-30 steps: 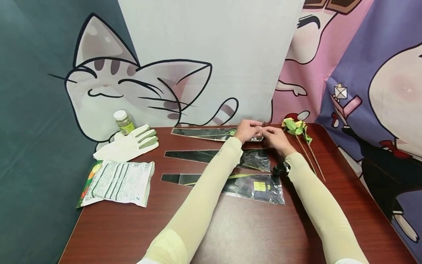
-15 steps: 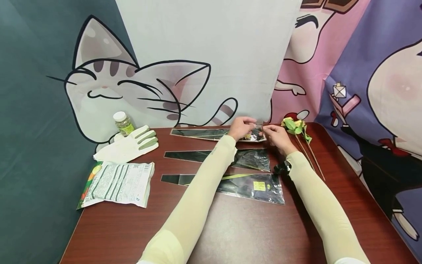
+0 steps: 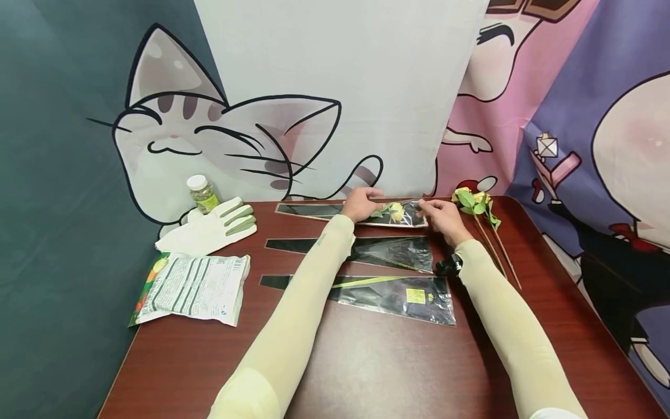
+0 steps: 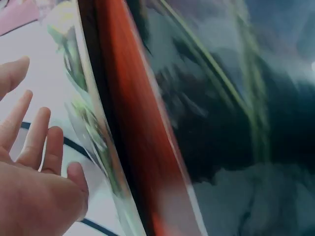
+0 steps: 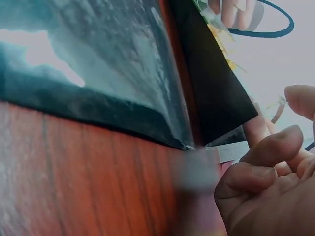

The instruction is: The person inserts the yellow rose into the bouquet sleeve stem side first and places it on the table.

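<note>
A yellow rose [image 3: 397, 213] lies inside the farthest flower sleeve [image 3: 309, 210], which has a black backing and a clear front. My left hand [image 3: 360, 203] is over the middle of this sleeve, its fingers extended and apart in the left wrist view. At the sleeve's wide right end, my right hand [image 3: 442, 218] pinches the clear film near the mouth. Its other fingers [image 5: 246, 178] are curled in the right wrist view. Two more flower sleeves lie nearer to me, a middle sleeve [image 3: 395, 251] and a front sleeve [image 3: 366, 291] with a yellow label.
Two yellow roses [image 3: 478, 203] with bare stems lie at the right. At the left are a white glove [image 3: 204, 230], a printed packet [image 3: 196, 288] and a lidded jar [image 3: 203, 194]. A patterned cloth backdrop [image 3: 293, 139] rises behind the table [image 3: 398, 372].
My left hand has moved left along the far sleeve, away from my right hand, and the yellow rose inside now shows. My right hand has stayed at the sleeve's mouth.
</note>
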The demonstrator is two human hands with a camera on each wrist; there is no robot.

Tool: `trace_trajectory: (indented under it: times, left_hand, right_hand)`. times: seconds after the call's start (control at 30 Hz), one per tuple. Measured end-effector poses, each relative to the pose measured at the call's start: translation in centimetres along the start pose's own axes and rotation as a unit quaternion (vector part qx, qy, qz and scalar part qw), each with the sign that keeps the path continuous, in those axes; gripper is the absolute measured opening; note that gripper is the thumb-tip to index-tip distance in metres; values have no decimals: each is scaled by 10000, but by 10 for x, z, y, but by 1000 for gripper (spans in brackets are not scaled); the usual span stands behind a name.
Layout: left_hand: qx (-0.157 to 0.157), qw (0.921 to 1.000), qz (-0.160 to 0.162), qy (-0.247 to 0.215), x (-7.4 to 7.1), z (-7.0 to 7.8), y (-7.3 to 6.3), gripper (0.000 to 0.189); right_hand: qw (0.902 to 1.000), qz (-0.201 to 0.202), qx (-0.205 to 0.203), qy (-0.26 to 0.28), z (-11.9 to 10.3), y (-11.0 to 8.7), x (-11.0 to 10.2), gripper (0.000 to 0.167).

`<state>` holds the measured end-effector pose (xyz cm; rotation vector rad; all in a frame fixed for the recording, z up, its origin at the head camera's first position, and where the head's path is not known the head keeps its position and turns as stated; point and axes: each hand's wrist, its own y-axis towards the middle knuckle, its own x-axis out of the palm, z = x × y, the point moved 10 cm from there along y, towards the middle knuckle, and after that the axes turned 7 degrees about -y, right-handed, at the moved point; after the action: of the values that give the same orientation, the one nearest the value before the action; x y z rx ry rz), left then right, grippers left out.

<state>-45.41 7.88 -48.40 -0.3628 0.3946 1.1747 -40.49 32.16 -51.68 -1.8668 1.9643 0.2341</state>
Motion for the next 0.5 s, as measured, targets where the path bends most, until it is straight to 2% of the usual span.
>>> trace_trajectory:
  times: [0.27, 0.5]
  left_hand:
    - [-496, 9944, -80, 933, -10, -30, -3, 44]
    - [-522, 9921, -65, 1142, -11, -36, -9, 41]
  right_hand:
    - [9998, 14, -90, 200, -3, 0, 7, 55]
    - [9992, 283, -247, 110, -5, 2, 5, 45]
